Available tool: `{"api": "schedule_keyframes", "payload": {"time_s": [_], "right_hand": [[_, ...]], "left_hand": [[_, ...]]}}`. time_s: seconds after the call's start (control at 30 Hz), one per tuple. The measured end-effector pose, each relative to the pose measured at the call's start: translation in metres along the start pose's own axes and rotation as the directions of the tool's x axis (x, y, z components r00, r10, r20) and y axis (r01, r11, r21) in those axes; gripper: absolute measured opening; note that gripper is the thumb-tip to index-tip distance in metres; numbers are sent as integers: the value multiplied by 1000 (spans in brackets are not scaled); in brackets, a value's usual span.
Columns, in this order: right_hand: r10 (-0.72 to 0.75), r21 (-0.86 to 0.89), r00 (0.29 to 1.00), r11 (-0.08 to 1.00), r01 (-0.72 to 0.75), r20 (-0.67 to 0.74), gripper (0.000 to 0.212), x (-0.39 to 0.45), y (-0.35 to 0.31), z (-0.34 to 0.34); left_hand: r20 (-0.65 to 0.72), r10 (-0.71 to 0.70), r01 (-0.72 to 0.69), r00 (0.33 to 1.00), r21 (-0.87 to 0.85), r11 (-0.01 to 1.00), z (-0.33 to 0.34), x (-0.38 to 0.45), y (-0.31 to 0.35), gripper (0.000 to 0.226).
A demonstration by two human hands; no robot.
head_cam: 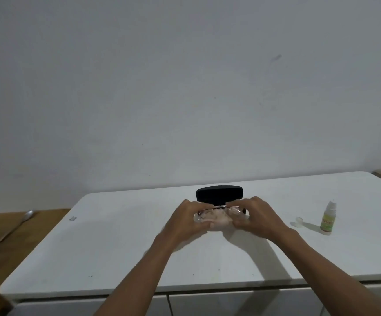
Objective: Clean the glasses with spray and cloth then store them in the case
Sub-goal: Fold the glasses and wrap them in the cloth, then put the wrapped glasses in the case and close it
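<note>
Both hands, the left hand [186, 221] and right hand [254, 218], close their fingers on the glasses [212, 213] and cloth [214, 223], probably to wipe them, just near the open black case [219, 193] on the bench [116, 247].

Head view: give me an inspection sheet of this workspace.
Surface: white table, faint specks.
Job's things: glasses and cloth held together over the table; black case behind them, whether open or shut unclear; spray bottle upright at right, its cap off beside it.
Clutter: small item at left, too small to identify.
Hands: left hand and right hand grip the glasses.
Cables: nothing seen.
Surroundings: plain wall; spoon on wooden surface at left.
</note>
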State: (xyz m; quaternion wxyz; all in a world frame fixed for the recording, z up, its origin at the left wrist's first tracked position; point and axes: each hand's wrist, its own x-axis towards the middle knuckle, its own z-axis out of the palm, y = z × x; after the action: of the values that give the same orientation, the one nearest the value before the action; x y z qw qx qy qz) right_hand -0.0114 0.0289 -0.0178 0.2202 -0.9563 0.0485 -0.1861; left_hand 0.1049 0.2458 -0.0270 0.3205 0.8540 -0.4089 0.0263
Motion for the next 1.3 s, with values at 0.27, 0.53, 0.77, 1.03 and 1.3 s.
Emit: {"api": "schedule_keyframes", "payload": {"time_s": [0.27,0.53,0.77,1.03,1.3], "right_hand": [[-1,-28,995,1000,-2,-95,37,42,23,17],[27,1,999,1000,-27,-22,46,54,34,30],[35,41,997,998,-38,62,33,54,42,33],[24,-84,1000,996,-24,8,30,51,45,37],[99,-132,994,986,-105,-52,35,44,38,43]], "left_hand": [[-91,-67,59,994,-87,994,22,39,-13,53],[-142,-125,96,982,-197,976,42,46,-26,47],[-140,-73,54,988,-129,990,45,41,-29,41],[-245,-43,26,969,-71,997,46,36,-35,27],[-236,-103,69,966,-148,987,48,40,-36,26]]}}
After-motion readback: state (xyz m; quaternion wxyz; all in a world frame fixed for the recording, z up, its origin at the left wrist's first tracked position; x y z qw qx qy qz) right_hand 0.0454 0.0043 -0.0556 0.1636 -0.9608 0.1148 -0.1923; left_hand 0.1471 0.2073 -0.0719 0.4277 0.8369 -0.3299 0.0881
